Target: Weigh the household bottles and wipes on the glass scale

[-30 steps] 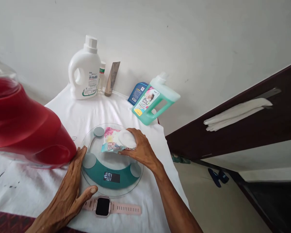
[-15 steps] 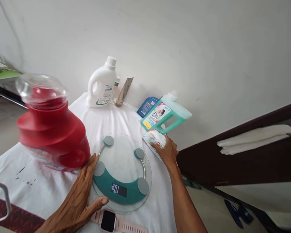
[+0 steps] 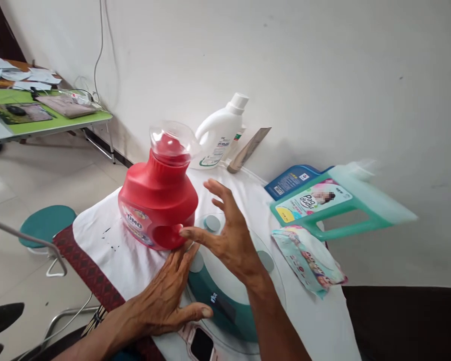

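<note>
My left hand point(image 3: 165, 296) lies with spread fingers at the left edge of a round glass bathroom scale point(image 3: 236, 235), its fingertips by the base of a red detergent jug point(image 3: 160, 195). The jug stands on the white cloth and has a clear cap. Above the scale, my right hand point(image 3: 229, 235) is raised with thumb and fingers apart and nothing in it; its thumb tip is in front of the jug's handle hollow. A pink smartwatch point(image 3: 202, 345) lies below the left thumb. To the right of the scale is a soft pack of wipes point(image 3: 308, 260).
Along the wall stand a white bottle point(image 3: 220, 133), a brown tube point(image 3: 248, 150), a blue bottle point(image 3: 291, 180) and a green liquid jug point(image 3: 323, 200). Left of the table are a green stool point(image 3: 47, 224) and a green desk point(image 3: 93, 118) with papers and a mouse.
My right hand has left the pack of wipes and moved left over the scale towards the red jug. My left hand stays by the scale. The view has turned left.
</note>
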The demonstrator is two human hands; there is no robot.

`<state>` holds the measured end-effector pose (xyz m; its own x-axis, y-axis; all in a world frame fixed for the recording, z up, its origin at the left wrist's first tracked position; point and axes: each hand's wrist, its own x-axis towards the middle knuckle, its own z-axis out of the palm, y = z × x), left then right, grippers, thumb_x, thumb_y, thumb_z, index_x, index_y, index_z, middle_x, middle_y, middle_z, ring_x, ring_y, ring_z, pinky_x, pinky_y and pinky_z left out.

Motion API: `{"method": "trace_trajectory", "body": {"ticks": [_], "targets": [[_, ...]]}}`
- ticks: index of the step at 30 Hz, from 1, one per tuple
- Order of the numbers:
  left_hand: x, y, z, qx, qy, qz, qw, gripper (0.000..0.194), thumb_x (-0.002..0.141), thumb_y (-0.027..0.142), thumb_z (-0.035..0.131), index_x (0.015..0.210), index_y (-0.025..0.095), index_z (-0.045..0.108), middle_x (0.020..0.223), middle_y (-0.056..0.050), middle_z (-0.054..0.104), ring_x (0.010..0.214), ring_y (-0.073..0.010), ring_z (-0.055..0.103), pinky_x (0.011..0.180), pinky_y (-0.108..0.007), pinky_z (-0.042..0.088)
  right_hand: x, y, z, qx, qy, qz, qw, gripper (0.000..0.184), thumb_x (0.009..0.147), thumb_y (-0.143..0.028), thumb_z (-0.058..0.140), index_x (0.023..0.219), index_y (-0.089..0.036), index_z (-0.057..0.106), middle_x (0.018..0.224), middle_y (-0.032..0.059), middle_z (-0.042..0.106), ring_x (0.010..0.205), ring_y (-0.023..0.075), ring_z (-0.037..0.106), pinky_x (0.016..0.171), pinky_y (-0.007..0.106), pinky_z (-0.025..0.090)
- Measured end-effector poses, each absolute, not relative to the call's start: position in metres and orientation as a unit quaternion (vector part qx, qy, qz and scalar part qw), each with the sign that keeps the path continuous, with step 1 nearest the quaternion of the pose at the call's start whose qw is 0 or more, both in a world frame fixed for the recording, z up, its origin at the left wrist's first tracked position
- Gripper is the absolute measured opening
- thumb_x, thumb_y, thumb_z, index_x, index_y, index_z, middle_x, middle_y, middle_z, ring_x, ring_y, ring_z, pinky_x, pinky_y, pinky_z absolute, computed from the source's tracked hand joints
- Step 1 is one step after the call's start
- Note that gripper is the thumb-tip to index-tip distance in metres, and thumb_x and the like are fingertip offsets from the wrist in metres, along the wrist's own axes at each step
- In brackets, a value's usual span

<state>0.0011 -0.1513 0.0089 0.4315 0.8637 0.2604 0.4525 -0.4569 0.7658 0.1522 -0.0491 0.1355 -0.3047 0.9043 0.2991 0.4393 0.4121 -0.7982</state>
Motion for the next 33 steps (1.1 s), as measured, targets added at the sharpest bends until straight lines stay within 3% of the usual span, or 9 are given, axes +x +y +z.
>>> {"method": "trace_trajectory", "body": {"ticks": [2, 6, 9, 12, 16, 19, 26, 33], "targets": [[0.001, -0.152, 0.011, 0.78, 0.42, 0.339, 0.316, 0.113, 0.099, 0.071, 0.066, 0.179, 0.027, 0.0, 0.179, -0.026, 0.028, 0.165, -0.0479, 0.032, 0.127, -0.073, 0.04, 0.117, -0.051, 0.141, -0.427, -0.736, 0.355, 0.387, 0.097, 0.068, -0.071, 0.094, 0.146, -0.031, 0.053, 0.155, 0.0115, 0.06, 0.144, 0.0346, 0.058, 0.121, 0.058, 0.05], [-0.001, -0.153, 0.006, 0.777, 0.413, 0.361, 0.308, 0.1, 0.099, 0.074, 0.062, 0.176, 0.026, 0.02, 0.166, -0.022, 0.05, 0.154, -0.0434, 0.051, 0.123, -0.066, 0.049, 0.083, -0.066, 0.128, -0.481, -0.659, 0.378, 0.437, 0.087, 0.067, -0.069, 0.095, 0.133, -0.028, 0.055, 0.132, 0.0111, 0.071, 0.114, 0.03, 0.071, 0.097, 0.05, 0.065], [-0.002, -0.154, -0.003, 0.798, 0.379, 0.376, 0.28, 0.087, 0.103, 0.071, 0.056, 0.173, 0.026, 0.029, 0.159, -0.019, 0.059, 0.148, -0.0415, 0.058, 0.121, -0.065, 0.052, 0.08, -0.08, 0.113, -0.521, -0.609, 0.368, 0.472, 0.075, 0.07, -0.064, 0.094, 0.123, -0.027, 0.057, 0.121, 0.0099, 0.074, 0.104, 0.0266, 0.072, 0.089, 0.044, 0.066], [-0.002, -0.153, -0.007, 0.801, 0.371, 0.381, 0.275, 0.087, 0.101, 0.071, 0.06, 0.169, 0.022, 0.036, 0.156, -0.022, 0.059, 0.149, -0.0449, 0.054, 0.12, -0.069, 0.05, 0.083, -0.083, 0.107, -0.497, -0.587, 0.455, 0.449, 0.058, 0.07, -0.061, 0.094, 0.105, -0.025, 0.065, 0.098, 0.0033, 0.074, 0.086, 0.0213, 0.068, 0.076, 0.037, 0.063], [-0.001, -0.15, -0.006, 0.793, 0.385, 0.369, 0.295, 0.084, 0.103, 0.061, 0.063, 0.168, 0.019, 0.029, 0.156, -0.025, 0.052, 0.152, -0.0463, 0.049, 0.12, -0.072, 0.049, 0.085, -0.074, 0.107, -0.447, -0.552, 0.54, 0.451, 0.057, 0.056, -0.06, 0.101, 0.075, -0.025, 0.06, 0.07, -0.0048, 0.057, 0.066, 0.014, 0.05, 0.055, 0.029, 0.049], [-0.001, -0.148, -0.006, 0.797, 0.378, 0.364, 0.297, 0.08, 0.106, 0.051, 0.06, 0.169, 0.024, 0.02, 0.159, -0.023, 0.047, 0.152, -0.0448, 0.048, 0.119, -0.072, 0.049, 0.078, -0.069, 0.108, -0.434, -0.53, 0.541, 0.488, 0.06, 0.055, -0.059, 0.101, 0.069, -0.026, 0.054, 0.066, -0.006, 0.049, 0.062, 0.0118, 0.041, 0.051, 0.028, 0.041], [0.0, -0.145, -0.004, 0.79, 0.399, 0.357, 0.297, 0.097, 0.102, 0.058, 0.065, 0.173, 0.021, 0.01, 0.169, -0.026, 0.036, 0.162, -0.0477, 0.034, 0.126, -0.074, 0.041, 0.085, -0.067, 0.126, -0.451, -0.524, 0.46, 0.557, 0.056, 0.056, -0.06, 0.1, 0.071, -0.025, 0.06, 0.071, -0.003, 0.057, 0.066, 0.0139, 0.047, 0.056, 0.031, 0.048], [-0.001, -0.147, -0.008, 0.794, 0.389, 0.342, 0.32, 0.113, 0.104, 0.06, 0.063, 0.175, 0.024, -0.016, 0.183, -0.027, 0.003, 0.171, -0.0486, 0.009, 0.132, -0.074, 0.031, 0.156, -0.087, 0.14, -0.508, -0.488, 0.266, 0.657, 0.049, 0.062, -0.058, 0.096, 0.066, -0.023, 0.063, 0.057, -0.006, 0.051, 0.05, 0.0105, 0.043, 0.048, 0.029, 0.043]]}}
